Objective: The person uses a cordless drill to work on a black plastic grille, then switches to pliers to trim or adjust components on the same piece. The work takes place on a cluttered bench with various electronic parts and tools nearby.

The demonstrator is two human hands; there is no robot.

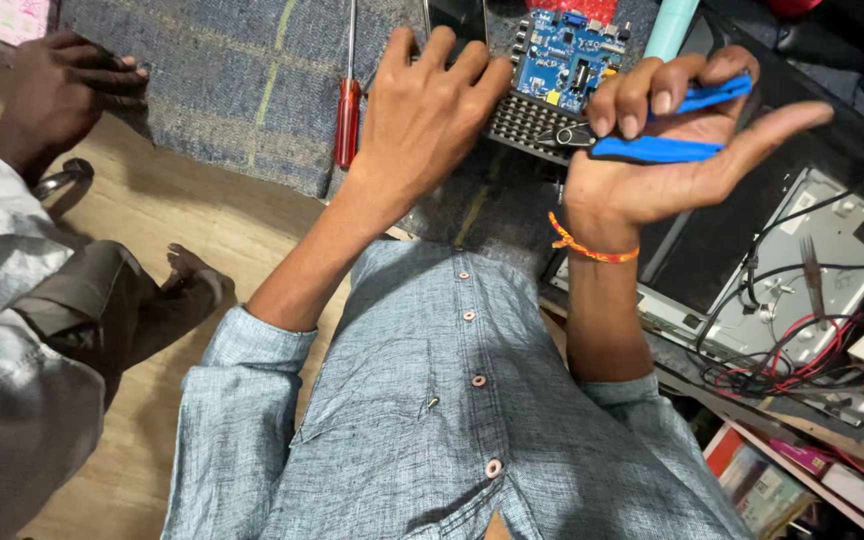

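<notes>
My left hand (422,115) lies flat, palm down, on a dark keypad-like panel (524,128) that carries a blue circuit board (570,58). The fingers rest on its left edge. My right hand (672,150) is turned palm up just right of the board and grips blue-handled pliers (667,148). The dark jaws of the pliers point left at the panel's edge. An orange thread band circles my right wrist.
A red-handled screwdriver (348,118) lies on the blue-grey mat (242,80) left of my hand. Another person (12,300) sits at the left, one hand (67,85) on the mat. An opened device chassis (832,270) with red and black wires lies at the right.
</notes>
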